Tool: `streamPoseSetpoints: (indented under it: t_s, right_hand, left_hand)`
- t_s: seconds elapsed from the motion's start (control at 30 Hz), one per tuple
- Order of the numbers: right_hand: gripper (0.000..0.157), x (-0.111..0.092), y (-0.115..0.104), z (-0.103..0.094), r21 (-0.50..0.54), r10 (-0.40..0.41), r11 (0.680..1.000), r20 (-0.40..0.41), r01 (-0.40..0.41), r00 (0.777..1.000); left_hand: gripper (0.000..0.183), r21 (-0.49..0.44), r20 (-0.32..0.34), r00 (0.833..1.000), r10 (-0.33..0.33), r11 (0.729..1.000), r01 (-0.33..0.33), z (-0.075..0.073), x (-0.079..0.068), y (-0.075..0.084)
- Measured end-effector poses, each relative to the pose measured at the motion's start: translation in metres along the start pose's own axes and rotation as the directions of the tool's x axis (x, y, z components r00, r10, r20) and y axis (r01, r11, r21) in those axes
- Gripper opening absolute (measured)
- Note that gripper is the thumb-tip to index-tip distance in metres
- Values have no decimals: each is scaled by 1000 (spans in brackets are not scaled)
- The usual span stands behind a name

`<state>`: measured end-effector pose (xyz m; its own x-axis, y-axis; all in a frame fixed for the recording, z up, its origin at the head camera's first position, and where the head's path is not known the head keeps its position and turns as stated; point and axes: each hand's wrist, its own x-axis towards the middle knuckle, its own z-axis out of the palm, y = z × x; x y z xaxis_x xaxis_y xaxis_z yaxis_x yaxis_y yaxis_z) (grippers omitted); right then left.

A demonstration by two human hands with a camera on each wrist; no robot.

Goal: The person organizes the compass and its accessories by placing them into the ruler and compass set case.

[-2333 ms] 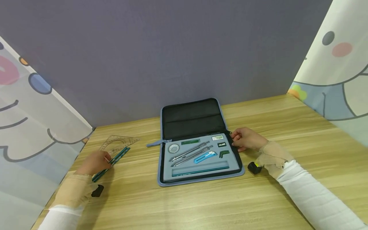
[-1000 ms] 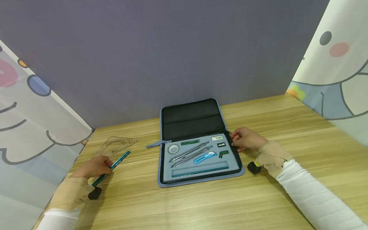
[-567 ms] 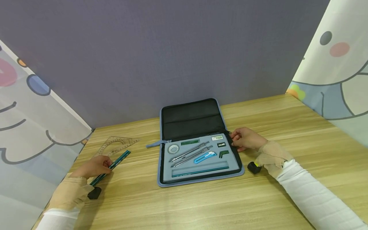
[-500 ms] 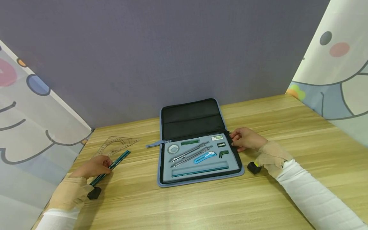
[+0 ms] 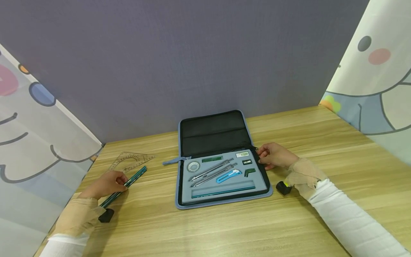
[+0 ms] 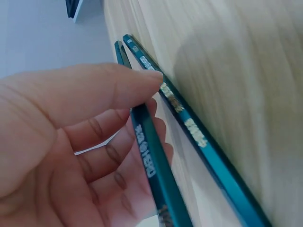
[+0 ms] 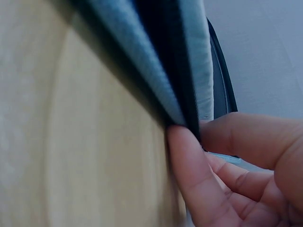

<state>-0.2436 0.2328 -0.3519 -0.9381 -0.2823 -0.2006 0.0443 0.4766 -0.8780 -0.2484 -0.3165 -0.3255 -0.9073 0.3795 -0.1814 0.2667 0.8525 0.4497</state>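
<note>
In the left wrist view my left hand (image 6: 94, 137) pinches a dark green pencil (image 6: 150, 156) between thumb and fingers. A second green pencil (image 6: 208, 156) lies alongside it, its far end close to the first. In the head view the left hand (image 5: 107, 185) is over these pencils (image 5: 137, 175) at the table's left side. My right hand (image 5: 276, 155) grips the right edge of an unzipped blue case (image 5: 224, 202); in the right wrist view, thumb and finger (image 7: 189, 156) pinch its rim. The lid stands propped behind, lined in black.
A clear set square (image 5: 138, 157) lies beyond the left hand. The case's grey tray holds two metal compasses (image 5: 212, 170), a blue utility knife (image 5: 228, 176), a round white-rimmed piece (image 5: 193, 166), an eraser (image 5: 242, 154), a sharpener (image 5: 247, 162) and a teal pencil (image 5: 221, 191) in a long slot.
The left hand has shifted slightly, with the pencils now higher and a little to the right. The right hand and the case stay where they were.
</note>
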Motion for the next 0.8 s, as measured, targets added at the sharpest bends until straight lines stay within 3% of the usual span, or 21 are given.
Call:
streamPoseSetpoints:
  t_s: [0.43, 0.8]
  right_hand:
    - [35, 0, 0, 1, 8, -10, 1000, 4, 9, 1000]
    - [34, 1, 1, 1, 14, -3, 1000, 3, 3, 1000]
  left_hand:
    - [14, 109, -88, 996, 1, 994, 8, -1, 2, 20]
    - [15, 162, -148, 988, 43, 987, -19, 3, 4, 57]
